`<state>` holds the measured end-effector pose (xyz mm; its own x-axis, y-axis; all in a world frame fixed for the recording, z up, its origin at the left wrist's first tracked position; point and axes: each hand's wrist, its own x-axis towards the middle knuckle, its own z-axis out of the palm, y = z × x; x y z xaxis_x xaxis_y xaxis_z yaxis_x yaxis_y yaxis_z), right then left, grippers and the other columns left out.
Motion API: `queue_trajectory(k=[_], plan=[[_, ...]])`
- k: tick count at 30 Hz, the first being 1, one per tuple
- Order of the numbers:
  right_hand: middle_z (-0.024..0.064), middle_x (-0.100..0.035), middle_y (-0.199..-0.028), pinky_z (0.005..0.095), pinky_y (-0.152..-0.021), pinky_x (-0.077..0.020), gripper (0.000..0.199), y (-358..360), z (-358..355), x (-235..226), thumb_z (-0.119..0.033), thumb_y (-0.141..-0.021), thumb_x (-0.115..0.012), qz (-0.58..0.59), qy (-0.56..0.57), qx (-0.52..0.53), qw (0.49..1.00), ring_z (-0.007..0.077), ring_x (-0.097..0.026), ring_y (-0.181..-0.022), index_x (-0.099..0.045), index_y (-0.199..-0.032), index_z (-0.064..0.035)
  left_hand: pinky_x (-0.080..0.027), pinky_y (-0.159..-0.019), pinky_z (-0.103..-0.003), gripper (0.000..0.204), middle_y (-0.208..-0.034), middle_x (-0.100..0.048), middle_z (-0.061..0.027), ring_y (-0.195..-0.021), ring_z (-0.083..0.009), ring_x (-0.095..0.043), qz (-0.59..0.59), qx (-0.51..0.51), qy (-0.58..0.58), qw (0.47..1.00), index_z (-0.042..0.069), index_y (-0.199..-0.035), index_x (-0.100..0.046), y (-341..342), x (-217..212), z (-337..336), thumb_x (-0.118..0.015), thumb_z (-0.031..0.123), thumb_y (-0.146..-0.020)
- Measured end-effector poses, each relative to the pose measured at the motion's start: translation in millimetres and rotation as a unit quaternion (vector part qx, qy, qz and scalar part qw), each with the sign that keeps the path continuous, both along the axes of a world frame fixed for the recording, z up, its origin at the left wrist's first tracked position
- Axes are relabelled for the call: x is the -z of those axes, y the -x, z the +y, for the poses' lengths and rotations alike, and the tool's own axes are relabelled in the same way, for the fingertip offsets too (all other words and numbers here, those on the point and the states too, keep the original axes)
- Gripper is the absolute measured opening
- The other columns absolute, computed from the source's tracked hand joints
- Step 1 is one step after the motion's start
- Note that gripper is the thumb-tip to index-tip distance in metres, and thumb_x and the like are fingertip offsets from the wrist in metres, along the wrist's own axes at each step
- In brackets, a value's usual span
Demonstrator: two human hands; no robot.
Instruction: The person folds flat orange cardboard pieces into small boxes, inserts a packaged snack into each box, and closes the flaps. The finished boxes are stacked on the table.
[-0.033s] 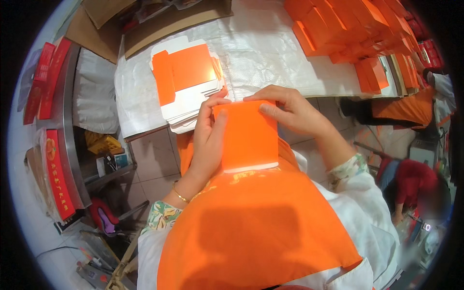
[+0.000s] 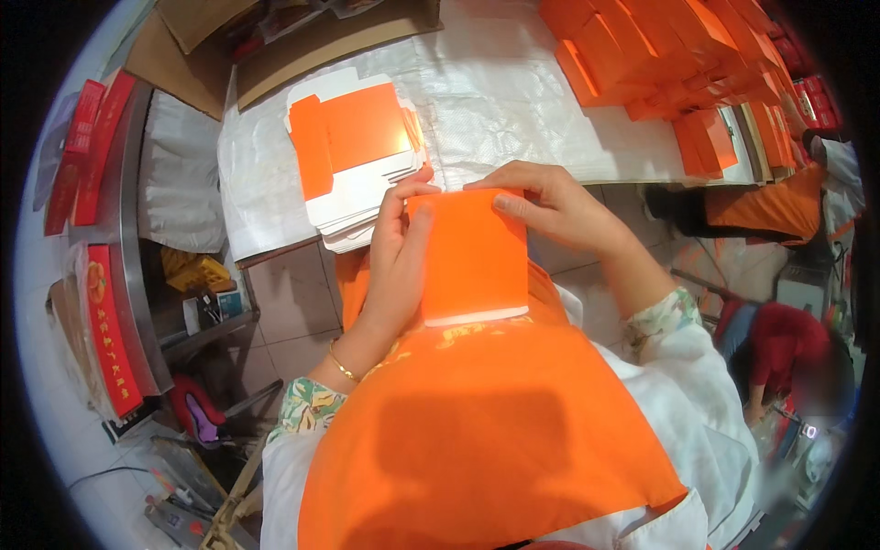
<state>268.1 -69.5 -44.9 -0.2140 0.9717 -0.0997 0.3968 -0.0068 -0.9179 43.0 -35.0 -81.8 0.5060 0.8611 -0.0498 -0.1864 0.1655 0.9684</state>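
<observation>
An orange cardboard box (image 2: 475, 261) with a white lower edge is held upright against my orange apron, between both hands. My left hand (image 2: 400, 247) is closed along its left side, thumb on the front face and fingers bent over the top left corner. At the top right corner, my right hand (image 2: 541, 206) grips the box with its thumb on the front and its fingers behind the upper edge. Just beyond my left hand lies a stack of flat orange and white box blanks (image 2: 362, 137) at the table's edge. The back of the held box is hidden.
A white sheet covers the table (image 2: 486, 119). Several folded orange boxes (image 2: 651, 55) are piled at the far right. An open brown carton (image 2: 330, 50) stands at the far left. Left is a metal-edged shelf with red boxes (image 2: 112, 330). Another person (image 2: 788, 344) bends at the right.
</observation>
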Motion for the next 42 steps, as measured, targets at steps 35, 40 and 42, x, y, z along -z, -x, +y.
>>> queue_trajectory(k=[35, 40, 42], plan=[[0.0141, -0.061, -0.115, 0.0376, -0.089, -0.0485, 0.039, 21, 292, 62, -0.014, -0.089, -0.064, -0.216, -0.262, 0.090, 0.936, 0.0281, -0.059, -0.105, -0.055, -0.125, -0.0019, -0.048, -0.094, -0.033, 0.062, -0.120, -0.058, -0.0116, -0.113, -0.0175, -0.056, 0.036, -0.269, 0.010, 0.962, -0.006, -0.130, -0.045, 83, 15, 59, -0.074, -0.005, -0.075], [0.0178, -0.034, -0.150, 0.0448, -0.113, -0.0312, 0.080, -6, 426, 80, -0.026, -0.082, -0.070, -0.482, -0.099, -0.068, 0.868, 0.0375, -0.031, -0.139, -0.029, -0.150, -0.0122, -0.049, -0.096, -0.036, 0.069, -0.127, -0.054, -0.0140, -0.115, -0.0204, -0.056, -0.007, -0.250, 0.126, 0.960, -0.005, -0.134, -0.038, 89, 9, 70, -0.072, -0.006, -0.074], [0.0157, -0.022, -0.159, 0.0445, -0.118, -0.0240, 0.086, -23, 468, 102, -0.037, -0.085, -0.068, -0.419, -0.159, -0.177, 0.876, 0.0355, -0.021, -0.146, -0.021, -0.155, -0.0160, -0.049, -0.096, -0.037, 0.069, -0.127, -0.053, -0.0141, -0.115, -0.0208, -0.056, -0.048, -0.260, 0.141, 0.954, -0.006, -0.134, -0.038, 93, 6, 76, -0.071, -0.007, -0.073]])
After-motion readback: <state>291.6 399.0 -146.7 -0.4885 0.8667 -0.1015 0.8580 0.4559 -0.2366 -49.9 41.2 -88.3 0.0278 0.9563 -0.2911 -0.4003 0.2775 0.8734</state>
